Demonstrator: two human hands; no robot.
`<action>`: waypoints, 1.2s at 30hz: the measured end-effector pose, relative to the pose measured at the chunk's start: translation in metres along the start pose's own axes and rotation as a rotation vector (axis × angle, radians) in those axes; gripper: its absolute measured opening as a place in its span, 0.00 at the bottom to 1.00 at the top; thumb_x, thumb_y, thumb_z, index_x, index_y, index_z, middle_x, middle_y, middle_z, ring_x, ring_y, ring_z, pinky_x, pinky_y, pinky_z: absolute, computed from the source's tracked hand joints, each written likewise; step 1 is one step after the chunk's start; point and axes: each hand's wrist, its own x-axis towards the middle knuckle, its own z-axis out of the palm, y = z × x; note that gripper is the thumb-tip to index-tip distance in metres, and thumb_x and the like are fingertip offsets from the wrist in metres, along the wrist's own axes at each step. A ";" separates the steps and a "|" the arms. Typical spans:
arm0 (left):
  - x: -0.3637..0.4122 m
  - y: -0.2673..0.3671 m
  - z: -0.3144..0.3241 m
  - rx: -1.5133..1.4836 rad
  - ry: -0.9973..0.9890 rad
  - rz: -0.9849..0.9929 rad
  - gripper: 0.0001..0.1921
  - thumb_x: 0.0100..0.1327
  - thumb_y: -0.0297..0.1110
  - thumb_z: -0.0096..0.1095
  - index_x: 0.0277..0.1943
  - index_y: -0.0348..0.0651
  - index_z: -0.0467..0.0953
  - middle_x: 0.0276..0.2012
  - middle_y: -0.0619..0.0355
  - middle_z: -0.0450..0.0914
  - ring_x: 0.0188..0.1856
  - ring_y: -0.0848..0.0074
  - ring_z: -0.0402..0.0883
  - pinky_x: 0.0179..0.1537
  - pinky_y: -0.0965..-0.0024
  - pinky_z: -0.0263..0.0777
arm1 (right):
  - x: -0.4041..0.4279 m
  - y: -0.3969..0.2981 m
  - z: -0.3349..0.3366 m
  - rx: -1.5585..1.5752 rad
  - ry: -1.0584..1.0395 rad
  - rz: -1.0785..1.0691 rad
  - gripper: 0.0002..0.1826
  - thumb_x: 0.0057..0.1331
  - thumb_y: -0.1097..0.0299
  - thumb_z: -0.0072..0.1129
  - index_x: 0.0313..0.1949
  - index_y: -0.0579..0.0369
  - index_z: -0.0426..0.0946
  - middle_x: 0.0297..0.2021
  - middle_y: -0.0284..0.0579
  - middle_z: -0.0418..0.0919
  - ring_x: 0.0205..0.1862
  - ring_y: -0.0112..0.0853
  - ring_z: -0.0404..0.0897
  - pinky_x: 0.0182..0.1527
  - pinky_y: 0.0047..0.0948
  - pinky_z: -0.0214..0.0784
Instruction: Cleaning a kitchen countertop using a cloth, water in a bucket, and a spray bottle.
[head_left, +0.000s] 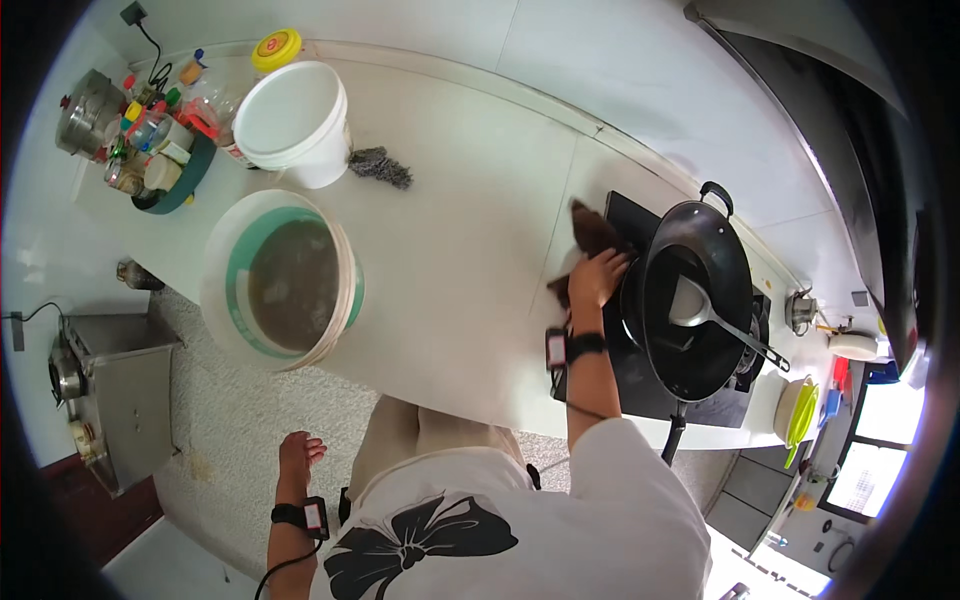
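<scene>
My right hand (596, 279) presses on a dark brown cloth (598, 229) at the left edge of the black gas stove (626, 214). Part of the cloth shows beyond the fingers and part beside the wrist. Close to the right of that hand sits a black wok (664, 367) on the stove, with a metal ladle (731, 326) lying in it. My left hand (300, 454) hangs over the floor below the counter, holding nothing, its fingers loosely curled and a little apart.
On the pale counter (457, 247) stand a bucket of murky water (214, 300), a white bucket (289, 112) and a steel wool scourer (381, 166). Bottles and jars crowd a green tray (187, 176) at back left. The wok's handle (673, 435) juts past the front edge.
</scene>
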 end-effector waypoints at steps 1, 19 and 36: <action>0.002 0.001 0.006 0.046 -0.005 0.008 0.13 0.57 0.34 0.45 0.43 0.36 0.65 0.28 0.50 0.74 0.25 0.67 0.77 0.27 0.70 0.71 | 0.022 -0.004 0.007 -0.009 -0.010 0.081 0.32 0.60 0.56 0.44 0.56 0.70 0.52 0.57 0.66 0.52 0.60 0.53 0.51 0.60 0.44 0.45; 0.008 -0.014 0.018 0.199 -0.036 -0.067 0.10 0.57 0.32 0.47 0.40 0.39 0.66 0.28 0.51 0.75 0.26 0.68 0.77 0.26 0.71 0.71 | -0.012 -0.001 0.000 0.043 0.041 0.084 0.30 0.58 0.58 0.50 0.55 0.62 0.56 0.56 0.65 0.54 0.57 0.56 0.55 0.59 0.46 0.49; -0.019 0.081 0.203 1.051 -0.268 1.612 0.17 0.51 0.31 0.55 0.46 0.41 0.66 0.49 0.46 0.66 0.53 0.55 0.65 0.51 0.58 0.61 | 0.105 -0.046 0.007 0.047 0.008 0.410 0.31 0.57 0.54 0.47 0.57 0.55 0.53 0.56 0.70 0.50 0.58 0.59 0.51 0.57 0.48 0.47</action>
